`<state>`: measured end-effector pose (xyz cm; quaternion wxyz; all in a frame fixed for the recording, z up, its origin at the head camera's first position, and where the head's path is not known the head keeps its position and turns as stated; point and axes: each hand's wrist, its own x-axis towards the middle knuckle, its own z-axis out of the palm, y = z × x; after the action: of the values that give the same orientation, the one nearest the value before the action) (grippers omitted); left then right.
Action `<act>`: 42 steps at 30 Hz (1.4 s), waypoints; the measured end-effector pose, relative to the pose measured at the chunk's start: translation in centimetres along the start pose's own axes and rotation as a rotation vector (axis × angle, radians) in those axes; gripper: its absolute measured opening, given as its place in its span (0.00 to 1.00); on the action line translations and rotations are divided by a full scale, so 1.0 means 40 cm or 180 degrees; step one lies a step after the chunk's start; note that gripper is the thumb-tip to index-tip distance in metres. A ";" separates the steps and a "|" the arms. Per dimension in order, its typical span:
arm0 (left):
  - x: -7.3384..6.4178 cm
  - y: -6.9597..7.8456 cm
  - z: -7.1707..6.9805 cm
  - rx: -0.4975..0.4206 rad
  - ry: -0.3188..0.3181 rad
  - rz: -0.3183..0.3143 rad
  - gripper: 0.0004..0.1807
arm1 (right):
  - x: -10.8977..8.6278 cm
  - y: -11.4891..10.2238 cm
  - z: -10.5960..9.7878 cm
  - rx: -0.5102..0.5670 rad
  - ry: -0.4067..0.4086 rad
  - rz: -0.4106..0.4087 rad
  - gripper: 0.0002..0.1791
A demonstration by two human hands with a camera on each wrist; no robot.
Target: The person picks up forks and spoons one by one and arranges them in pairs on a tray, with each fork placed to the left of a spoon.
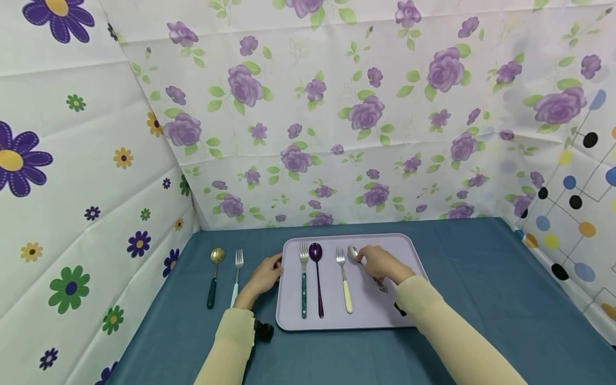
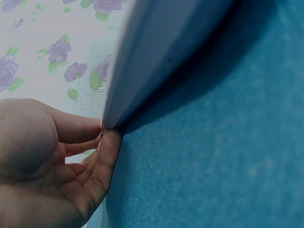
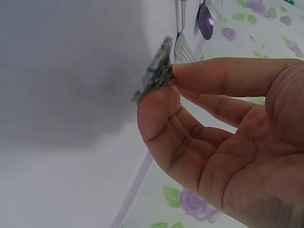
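My right hand (image 1: 382, 262) pinches a silver spoon (image 1: 353, 253) between thumb and fingers over the right half of the lilac tray (image 1: 390, 313). The ornate spoon handle (image 3: 157, 71) sticks out past the fingertips in the right wrist view. At the tray's left edge, my left hand (image 1: 266, 276) pinches the rim between thumb and forefinger, as the left wrist view also shows. Lying on the tray, left to right, are a fork with a green handle (image 1: 304, 294), a dark purple spoon (image 1: 315, 252) and a fork with a cream handle (image 1: 347, 297).
Left of the tray, a gold spoon with a dark green handle (image 1: 212, 293) and a fork with a pale blue handle (image 1: 239, 260) lie on the blue tablecloth (image 1: 505, 299). Flowered sheets (image 1: 313, 128) hang behind and beside the table.
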<state>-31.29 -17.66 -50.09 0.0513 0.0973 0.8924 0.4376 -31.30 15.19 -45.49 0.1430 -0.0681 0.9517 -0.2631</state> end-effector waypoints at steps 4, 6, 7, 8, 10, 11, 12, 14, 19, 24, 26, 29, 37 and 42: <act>-0.002 0.002 0.001 -0.0021 -0.0007 0.0005 0.25 | -0.004 -0.010 0.007 -0.0016 -0.0011 0.0040 0.28; -0.002 0.001 0.003 -0.0030 -0.0012 0.0003 0.25 | -0.005 -0.014 0.012 -0.0043 -0.0012 0.0055 0.27; -0.001 0.000 0.004 -0.0029 -0.0015 -0.0005 0.25 | -0.006 -0.016 0.015 -0.0058 -0.0015 0.0063 0.26; -0.001 -0.001 0.005 -0.0031 -0.0017 -0.0016 0.26 | -0.006 -0.017 0.017 -0.0076 -0.0017 0.0062 0.26; 0.000 -0.002 0.006 -0.0031 -0.0018 -0.0027 0.26 | -0.005 -0.019 0.022 -0.0106 -0.0039 0.0045 0.25; 0.001 -0.002 0.006 -0.0031 -0.0017 -0.0028 0.26 | -0.004 -0.020 0.024 -0.0114 -0.0047 0.0049 0.25; 0.001 -0.003 0.007 -0.0017 -0.0026 -0.0032 0.26 | -0.003 -0.021 0.025 -0.0118 -0.0059 0.0047 0.24; 0.001 -0.003 0.006 -0.0037 -0.0028 -0.0013 0.26 | -0.002 -0.025 0.027 -0.0113 -0.0088 0.0059 0.25; 0.005 -0.009 0.005 -0.0053 -0.0028 0.0013 0.26 | 0.002 -0.040 0.033 -0.0137 -0.0091 0.0103 0.23; 0.005 -0.010 0.003 -0.0025 -0.0022 0.0041 0.25 | 0.005 -0.053 0.045 -0.0170 -0.0042 0.0169 0.19; 0.004 -0.010 0.002 -0.0022 -0.0019 0.0037 0.25 | 0.004 -0.057 0.049 -0.0180 -0.0038 0.0198 0.16; 0.005 -0.010 0.003 -0.0013 -0.0014 0.0020 0.25 | 0.003 -0.063 0.054 -0.0178 -0.0024 0.0255 0.10; 0.000 -0.001 0.001 0.0000 -0.0005 -0.0009 0.25 | 0.004 -0.070 0.062 -0.0151 0.0002 0.0305 0.08; -0.001 -0.001 0.002 -0.0001 -0.0003 0.0008 0.25 | 0.003 -0.072 0.067 -0.0146 -0.0019 0.0348 0.15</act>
<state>-31.24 -17.64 -50.16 0.0512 0.0986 0.8922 0.4377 -30.44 11.39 -46.22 0.1584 -0.0200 0.9593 -0.2328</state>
